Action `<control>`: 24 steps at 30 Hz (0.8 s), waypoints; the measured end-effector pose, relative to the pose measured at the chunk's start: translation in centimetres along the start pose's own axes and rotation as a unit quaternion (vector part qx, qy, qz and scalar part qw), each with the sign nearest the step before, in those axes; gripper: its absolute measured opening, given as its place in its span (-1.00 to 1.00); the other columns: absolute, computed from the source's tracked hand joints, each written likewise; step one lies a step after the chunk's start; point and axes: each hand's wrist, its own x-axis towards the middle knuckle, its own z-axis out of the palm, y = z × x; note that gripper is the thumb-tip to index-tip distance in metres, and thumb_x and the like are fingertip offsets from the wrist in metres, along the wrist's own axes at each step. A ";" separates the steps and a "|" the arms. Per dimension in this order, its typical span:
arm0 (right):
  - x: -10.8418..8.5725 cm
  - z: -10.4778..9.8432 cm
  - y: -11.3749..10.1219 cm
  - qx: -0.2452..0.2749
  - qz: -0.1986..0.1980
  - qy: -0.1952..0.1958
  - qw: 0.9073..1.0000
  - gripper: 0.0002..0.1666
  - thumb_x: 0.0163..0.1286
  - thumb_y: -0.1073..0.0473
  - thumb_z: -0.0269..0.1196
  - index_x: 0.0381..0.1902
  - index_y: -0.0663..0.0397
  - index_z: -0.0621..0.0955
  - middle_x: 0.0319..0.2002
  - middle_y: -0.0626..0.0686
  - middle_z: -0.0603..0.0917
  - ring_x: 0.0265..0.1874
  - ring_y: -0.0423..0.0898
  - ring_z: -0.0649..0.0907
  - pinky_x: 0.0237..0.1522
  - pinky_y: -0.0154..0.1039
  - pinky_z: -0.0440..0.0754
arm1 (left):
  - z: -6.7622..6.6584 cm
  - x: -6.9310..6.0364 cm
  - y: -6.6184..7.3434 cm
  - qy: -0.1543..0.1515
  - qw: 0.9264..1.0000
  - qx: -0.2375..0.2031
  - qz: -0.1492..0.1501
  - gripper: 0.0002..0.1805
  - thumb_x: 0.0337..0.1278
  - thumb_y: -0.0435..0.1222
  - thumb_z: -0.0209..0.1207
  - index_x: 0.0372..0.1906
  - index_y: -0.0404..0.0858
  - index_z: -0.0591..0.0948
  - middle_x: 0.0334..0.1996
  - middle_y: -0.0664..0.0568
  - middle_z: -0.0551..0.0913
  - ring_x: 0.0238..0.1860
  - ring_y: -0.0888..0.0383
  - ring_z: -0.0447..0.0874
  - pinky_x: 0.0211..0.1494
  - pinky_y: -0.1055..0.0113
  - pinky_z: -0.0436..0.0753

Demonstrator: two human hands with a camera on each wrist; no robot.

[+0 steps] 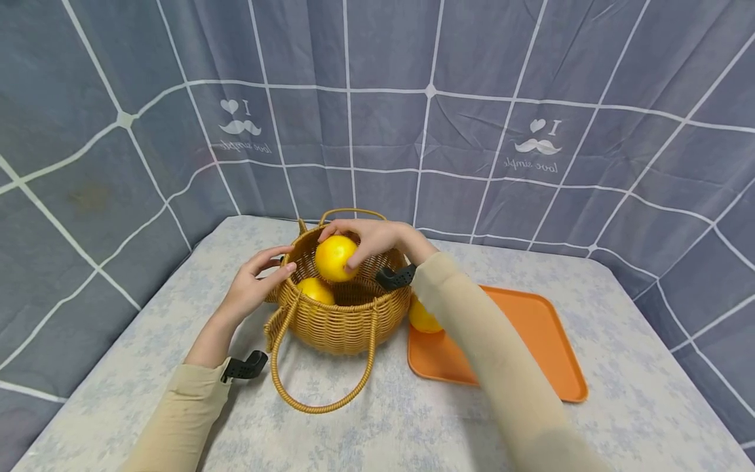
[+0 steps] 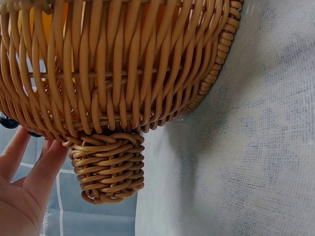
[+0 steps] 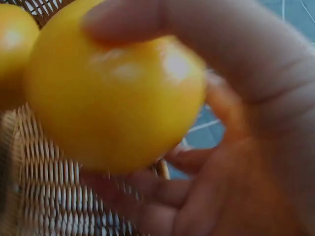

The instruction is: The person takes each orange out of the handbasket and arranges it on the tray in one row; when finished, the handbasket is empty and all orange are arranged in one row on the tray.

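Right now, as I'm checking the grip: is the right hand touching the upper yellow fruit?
Touching. The right wrist view shows the right hand with its thumb laid against the upper yellow fruit, no gap.
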 end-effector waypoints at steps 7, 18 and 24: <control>-3.0 -0.4 -0.2 0.020 -0.052 0.046 0.997 -0.21 0.00 0.25 0.36 0.23 0.14 0.34 0.19 0.09 0.36 0.01 -0.01 0.46 0.04 -0.14 0.47 | 0.0 0.0 0.0 0.003 1.000 0.005 0.001 -0.46 0.25 -0.09 0.15 0.28 -0.20 0.42 0.32 -0.06 0.27 0.21 -0.11 0.28 0.16 -0.12 0.33; -9.0 -0.6 0.1 0.024 -0.072 0.118 0.990 -0.20 0.01 0.30 0.38 0.25 0.09 0.35 0.17 0.06 0.39 -0.03 0.06 0.48 -0.04 -0.04 0.53 | 0.1 -0.1 0.0 0.003 1.000 0.001 -0.001 -0.46 0.27 -0.09 0.13 0.29 -0.20 0.41 0.32 -0.05 0.25 0.21 -0.09 0.28 0.13 -0.09 0.37; -12.9 -0.3 1.2 0.038 -0.070 0.165 0.983 -0.19 -0.01 0.35 0.37 0.24 0.13 0.33 0.15 0.11 0.42 -0.04 0.07 0.52 -0.01 -0.04 0.52 | 0.1 -0.1 0.1 0.004 1.000 0.002 -0.001 -0.47 0.27 -0.09 0.13 0.29 -0.19 0.42 0.32 -0.05 0.26 0.20 -0.06 0.30 0.12 -0.06 0.38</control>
